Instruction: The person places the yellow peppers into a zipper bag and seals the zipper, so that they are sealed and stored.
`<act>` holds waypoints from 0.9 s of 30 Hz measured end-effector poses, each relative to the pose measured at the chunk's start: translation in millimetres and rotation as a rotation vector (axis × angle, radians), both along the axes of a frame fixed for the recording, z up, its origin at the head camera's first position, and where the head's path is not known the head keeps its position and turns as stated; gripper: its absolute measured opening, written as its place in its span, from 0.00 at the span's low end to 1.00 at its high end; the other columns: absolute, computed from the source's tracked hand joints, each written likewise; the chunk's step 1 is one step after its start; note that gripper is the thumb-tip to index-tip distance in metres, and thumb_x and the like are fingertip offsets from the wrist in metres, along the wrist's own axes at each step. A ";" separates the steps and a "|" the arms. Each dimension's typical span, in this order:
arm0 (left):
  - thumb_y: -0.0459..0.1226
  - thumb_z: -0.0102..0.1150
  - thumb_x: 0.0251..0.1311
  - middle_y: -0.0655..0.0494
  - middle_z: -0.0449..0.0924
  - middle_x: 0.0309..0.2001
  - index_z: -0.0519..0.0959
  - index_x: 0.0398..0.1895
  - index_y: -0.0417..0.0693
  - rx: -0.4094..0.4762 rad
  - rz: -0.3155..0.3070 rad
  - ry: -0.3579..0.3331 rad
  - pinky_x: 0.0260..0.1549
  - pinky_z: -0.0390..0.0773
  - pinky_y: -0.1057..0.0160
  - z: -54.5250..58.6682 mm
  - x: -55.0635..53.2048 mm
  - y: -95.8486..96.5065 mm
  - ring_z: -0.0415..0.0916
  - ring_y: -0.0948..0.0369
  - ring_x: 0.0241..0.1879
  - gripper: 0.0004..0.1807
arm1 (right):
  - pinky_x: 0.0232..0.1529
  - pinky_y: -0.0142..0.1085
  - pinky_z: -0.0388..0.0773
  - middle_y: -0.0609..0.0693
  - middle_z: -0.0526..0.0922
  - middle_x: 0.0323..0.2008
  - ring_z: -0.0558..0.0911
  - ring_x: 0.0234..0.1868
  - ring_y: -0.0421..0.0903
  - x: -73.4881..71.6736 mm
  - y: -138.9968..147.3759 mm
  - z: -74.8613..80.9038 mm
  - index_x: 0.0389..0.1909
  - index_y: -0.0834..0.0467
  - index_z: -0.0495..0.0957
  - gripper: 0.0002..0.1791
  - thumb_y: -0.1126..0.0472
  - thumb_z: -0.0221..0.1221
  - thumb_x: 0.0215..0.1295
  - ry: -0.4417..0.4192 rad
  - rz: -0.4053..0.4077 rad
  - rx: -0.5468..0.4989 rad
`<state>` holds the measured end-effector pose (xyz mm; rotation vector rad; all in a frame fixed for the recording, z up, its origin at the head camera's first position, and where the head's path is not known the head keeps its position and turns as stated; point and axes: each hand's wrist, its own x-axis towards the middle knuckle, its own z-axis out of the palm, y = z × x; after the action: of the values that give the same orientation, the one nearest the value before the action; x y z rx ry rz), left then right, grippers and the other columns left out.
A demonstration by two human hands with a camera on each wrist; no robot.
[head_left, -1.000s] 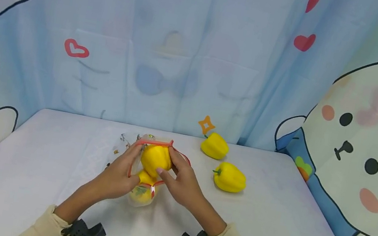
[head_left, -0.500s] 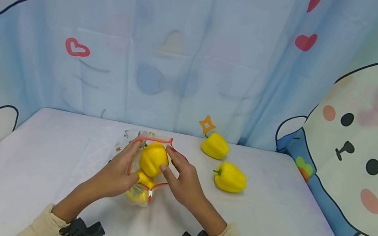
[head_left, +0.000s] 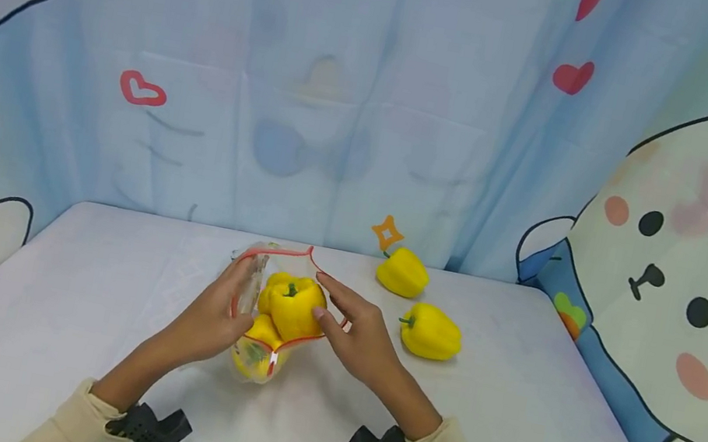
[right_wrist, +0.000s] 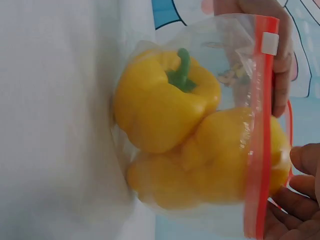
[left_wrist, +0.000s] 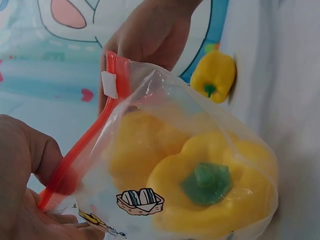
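A clear zip bag (head_left: pixel 242 370) with a red rim stands at mid-table, its mouth spread. In the head view, a yellow bell pepper (head_left: pixel 296 309) sits at the mouth, green stem upward. Other peppers, one of them a stemmed pepper (right_wrist: pixel 150 107) in the right wrist view, lie lower inside. My left hand (head_left: pixel 208 312) grips the left side of the rim, thumb toward the opening. My right hand (head_left: pixel 359 332) is spread at the right side of the mouth, its thumb resting on the upper pepper and its fingers stretched along the rim.
Two loose yellow peppers stand right of the bag: one pepper (head_left: pixel 431 332) nearer, another pepper (head_left: pixel 403 272) toward the back edge. The white tabletop (head_left: pixel 503 421) meets a blue cartoon-printed curtain (head_left: pixel 362 96) behind.
The upper pepper has dropped lower and turned so its stem shows. The bag mouth has widened, with my left hand shifting left and my right hand moving slightly right.
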<state>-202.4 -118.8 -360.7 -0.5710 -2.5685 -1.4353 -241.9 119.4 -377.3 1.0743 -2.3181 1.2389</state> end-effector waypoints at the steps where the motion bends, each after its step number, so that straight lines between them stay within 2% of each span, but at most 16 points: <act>1: 0.24 0.53 0.56 0.46 0.43 0.76 0.46 0.77 0.40 0.001 0.003 -0.009 0.64 0.57 0.46 0.2 -0.1 -0.2 0.47 0.48 0.73 0.45 | 0.56 0.39 0.74 0.51 0.73 0.64 0.74 0.62 0.45 -0.2 1.6 0.8 0.67 0.61 0.70 0.27 0.65 0.59 0.67 -0.002 0.004 -0.004; 8: 0.25 0.52 0.57 0.47 0.40 0.77 0.44 0.77 0.40 0.014 0.013 -0.047 0.63 0.59 0.47 -0.1 -1.1 -1.5 0.45 0.49 0.73 0.45 | 0.54 0.43 0.75 0.53 0.75 0.61 0.75 0.61 0.47 -2.0 9.1 3.6 0.65 0.61 0.72 0.24 0.68 0.56 0.68 -0.055 0.071 -0.082; 14: 0.25 0.52 0.57 0.49 0.39 0.77 0.42 0.77 0.41 0.034 0.016 -0.067 0.62 0.61 0.48 0.1 -2.1 -2.0 0.46 0.48 0.73 0.46 | 0.52 0.39 0.76 0.58 0.78 0.58 0.77 0.58 0.53 -0.8 13.1 6.3 0.60 0.67 0.74 0.20 0.72 0.54 0.68 -0.095 0.067 -0.139; 21: 0.27 0.52 0.58 0.48 0.37 0.77 0.42 0.77 0.41 0.028 0.010 -0.089 0.64 0.57 0.47 -1.7 -2.6 -2.2 0.42 0.49 0.74 0.46 | 0.53 0.42 0.76 0.66 0.78 0.54 0.78 0.55 0.60 17.6 18.0 32.6 0.55 0.74 0.75 0.17 0.75 0.54 0.66 -0.113 0.060 -0.156; 24: 0.28 0.53 0.58 0.49 0.36 0.77 0.42 0.78 0.42 0.019 0.011 -0.096 0.65 0.55 0.47 -1.3 -2.4 -2.5 0.40 0.50 0.74 0.46 | 0.54 0.42 0.75 0.65 0.78 0.55 0.77 0.57 0.59 14.6 25.9 34.9 0.56 0.74 0.74 0.18 0.74 0.55 0.66 -0.118 0.041 -0.138; 27: 0.28 0.52 0.58 0.48 0.36 0.77 0.42 0.77 0.41 0.009 0.014 -0.104 0.66 0.53 0.47 -0.8 -1.7 -2.6 0.39 0.50 0.75 0.46 | 0.55 0.39 0.75 0.61 0.77 0.57 0.76 0.59 0.56 3.0 38.5 27.0 0.59 0.70 0.74 0.19 0.73 0.55 0.67 -0.149 0.025 -0.134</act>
<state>-204.1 -121.4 -361.5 -0.4891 -2.6377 -1.5089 -238.9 157.9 -350.3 0.9994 -2.2953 1.5071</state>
